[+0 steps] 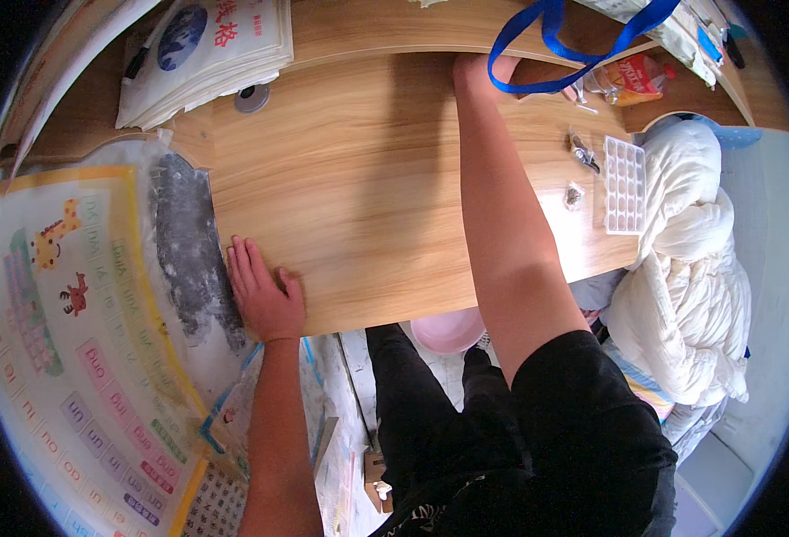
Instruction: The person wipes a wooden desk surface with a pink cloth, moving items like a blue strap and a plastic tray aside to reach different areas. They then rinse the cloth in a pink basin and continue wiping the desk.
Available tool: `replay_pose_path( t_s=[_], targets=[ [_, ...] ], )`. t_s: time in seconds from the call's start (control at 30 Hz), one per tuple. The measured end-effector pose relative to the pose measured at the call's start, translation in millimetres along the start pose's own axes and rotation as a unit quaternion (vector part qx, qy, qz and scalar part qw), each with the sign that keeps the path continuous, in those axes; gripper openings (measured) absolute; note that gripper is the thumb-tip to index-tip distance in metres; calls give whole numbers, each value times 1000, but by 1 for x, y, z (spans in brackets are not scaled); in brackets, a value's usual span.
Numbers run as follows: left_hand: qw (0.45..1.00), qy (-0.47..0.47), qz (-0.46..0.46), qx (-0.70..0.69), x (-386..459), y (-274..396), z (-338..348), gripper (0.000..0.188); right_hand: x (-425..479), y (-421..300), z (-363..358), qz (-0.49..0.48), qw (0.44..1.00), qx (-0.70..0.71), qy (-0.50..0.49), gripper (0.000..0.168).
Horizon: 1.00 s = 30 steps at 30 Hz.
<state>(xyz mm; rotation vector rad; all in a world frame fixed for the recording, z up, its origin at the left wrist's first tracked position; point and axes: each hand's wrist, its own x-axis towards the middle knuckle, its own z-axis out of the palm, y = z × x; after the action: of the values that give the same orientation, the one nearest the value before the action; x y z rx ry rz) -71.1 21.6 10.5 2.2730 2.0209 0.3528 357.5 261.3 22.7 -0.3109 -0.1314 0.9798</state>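
My left hand (267,299) rests palm down on the left front corner of a wooden desk (341,181), fingers somewhat spread, holding nothing. My right arm stretches across the desk to its back edge. There my right hand (485,72) reaches under the shelf, its fingers mostly hidden by the shelf edge and a blue strap (542,86), so what it touches cannot be told. Right of that arm lie a clear plastic tray with small compartments (625,186), a small clear bag with dark pieces (583,151) and another small packet (573,195).
A paper stack (213,67) stands at the back left beside a round grommet (252,98). At the back right lies a bottle with a red label (636,79). A white quilt (690,268) adjoins the desk's right side. Below is a pink basin (447,330). A learning chart (79,322) hangs at left.
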Motion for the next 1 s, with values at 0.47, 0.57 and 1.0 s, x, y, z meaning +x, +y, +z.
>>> replay_pose_path(
  t_s=[0.47, 0.57, 1.0],
  targets=[
    [1000, -1, -3, -9, -2, -1, 0, 74, 34, 22, -36, -210, 858, -468, 29, 50],
    [1000, 3, 1, -7, -2, -4, 0, 75, 36, 20, -38, -211, 853, -477, 30, 50],
    [1000, 1, -6, -3, -1, -5, 3, 76, 43, 2, -48, -203, 847, -491, 37, 51]
  ],
)
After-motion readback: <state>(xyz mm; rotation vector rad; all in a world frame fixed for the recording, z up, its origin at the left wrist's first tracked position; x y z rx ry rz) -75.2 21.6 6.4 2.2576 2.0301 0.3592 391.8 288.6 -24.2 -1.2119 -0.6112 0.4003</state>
